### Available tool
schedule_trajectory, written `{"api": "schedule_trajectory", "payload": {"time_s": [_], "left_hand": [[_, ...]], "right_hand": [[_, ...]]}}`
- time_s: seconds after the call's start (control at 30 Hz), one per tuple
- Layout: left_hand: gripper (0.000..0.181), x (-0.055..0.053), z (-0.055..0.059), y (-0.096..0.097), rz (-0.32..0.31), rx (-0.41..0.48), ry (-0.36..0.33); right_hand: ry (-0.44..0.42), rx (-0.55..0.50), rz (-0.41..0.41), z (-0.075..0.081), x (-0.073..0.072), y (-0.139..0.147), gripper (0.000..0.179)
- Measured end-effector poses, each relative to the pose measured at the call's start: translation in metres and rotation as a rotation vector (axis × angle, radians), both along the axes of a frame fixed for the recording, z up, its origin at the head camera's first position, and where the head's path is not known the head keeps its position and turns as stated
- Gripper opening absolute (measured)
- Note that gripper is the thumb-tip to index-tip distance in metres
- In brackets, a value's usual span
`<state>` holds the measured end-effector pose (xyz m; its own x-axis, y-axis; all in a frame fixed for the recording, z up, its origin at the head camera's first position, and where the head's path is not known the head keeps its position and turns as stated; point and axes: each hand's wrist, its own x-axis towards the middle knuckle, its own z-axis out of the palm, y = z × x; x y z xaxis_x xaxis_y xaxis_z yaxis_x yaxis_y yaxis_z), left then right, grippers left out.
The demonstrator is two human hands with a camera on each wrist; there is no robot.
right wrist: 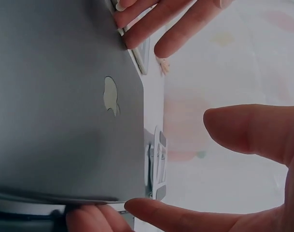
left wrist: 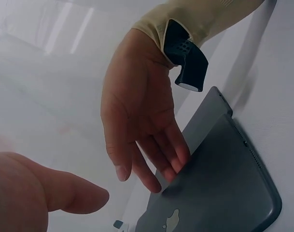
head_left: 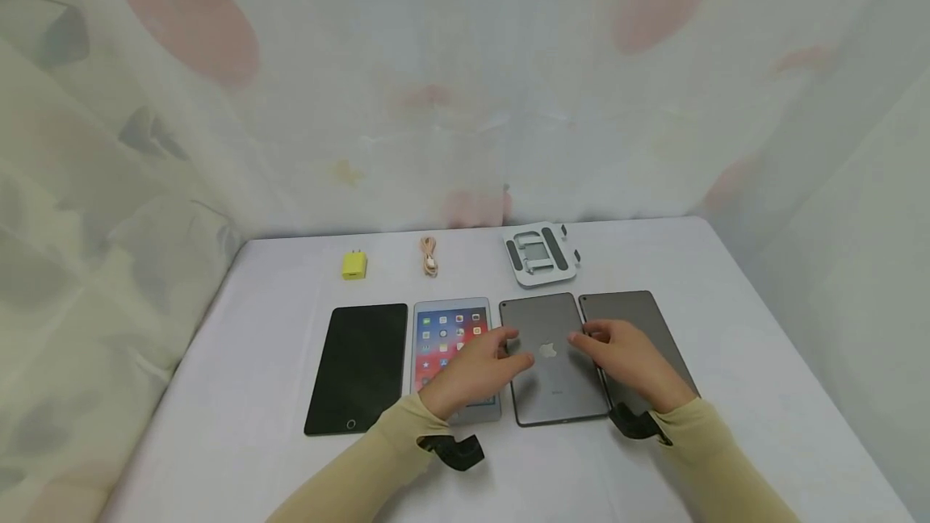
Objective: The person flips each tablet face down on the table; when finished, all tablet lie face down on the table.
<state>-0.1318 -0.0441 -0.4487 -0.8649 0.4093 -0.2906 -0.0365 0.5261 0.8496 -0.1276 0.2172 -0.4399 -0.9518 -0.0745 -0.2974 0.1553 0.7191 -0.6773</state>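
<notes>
A grey tablet [head_left: 555, 406] lies face down, its apple logo showing, between my two hands. At its left edge is my left hand [head_left: 472, 370], fingers extended, the fingertips near or touching that edge; it partly covers a white tablet [head_left: 443, 345] with a lit screen. My right hand [head_left: 635, 357] reaches to the opposite edge, fingers loosely bent, over a second grey tablet [head_left: 632, 305] lying face down. In the right wrist view, right-hand fingertips [right wrist: 137, 205] meet the grey tablet's edge. Neither thumb presses on the tablet's back.
A black tablet [head_left: 356, 370] lies screen up at the row's left end. Behind the row are a yellow charger plug [head_left: 354, 265], a coiled pinkish cable [head_left: 429, 255] and a folded white stand [head_left: 541, 254]. Patterned curtains [head_left: 436, 103] border the white table [head_left: 276, 297].
</notes>
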Motion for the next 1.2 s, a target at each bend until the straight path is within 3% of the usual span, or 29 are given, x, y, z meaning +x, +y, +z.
{"api": "schedule_trajectory", "payload": {"time_s": [0.63,0.73,0.93,1.1,1.2], "left_hand": [[0.066,-0.005,0.000,-0.007,0.009,-0.010,0.029],[0.066,-0.007,0.003,-0.020,0.020,-0.029,0.058],[0.063,-0.008,0.012,-0.065,0.091,-0.121,0.159],[0.062,-0.005,0.011,-0.096,0.150,-0.254,0.240],[0.064,-0.002,0.008,-0.109,0.173,-0.311,0.237]], "right_hand": [[0.080,0.165,0.019,0.010,0.009,-0.027,0.076],[0.103,0.169,0.018,0.013,0.004,-0.039,0.077],[0.113,0.119,0.044,0.018,-0.015,-0.080,0.075],[0.069,0.088,0.077,0.016,-0.025,-0.118,0.078],[0.049,0.087,0.106,0.014,-0.027,-0.137,0.078]]}}
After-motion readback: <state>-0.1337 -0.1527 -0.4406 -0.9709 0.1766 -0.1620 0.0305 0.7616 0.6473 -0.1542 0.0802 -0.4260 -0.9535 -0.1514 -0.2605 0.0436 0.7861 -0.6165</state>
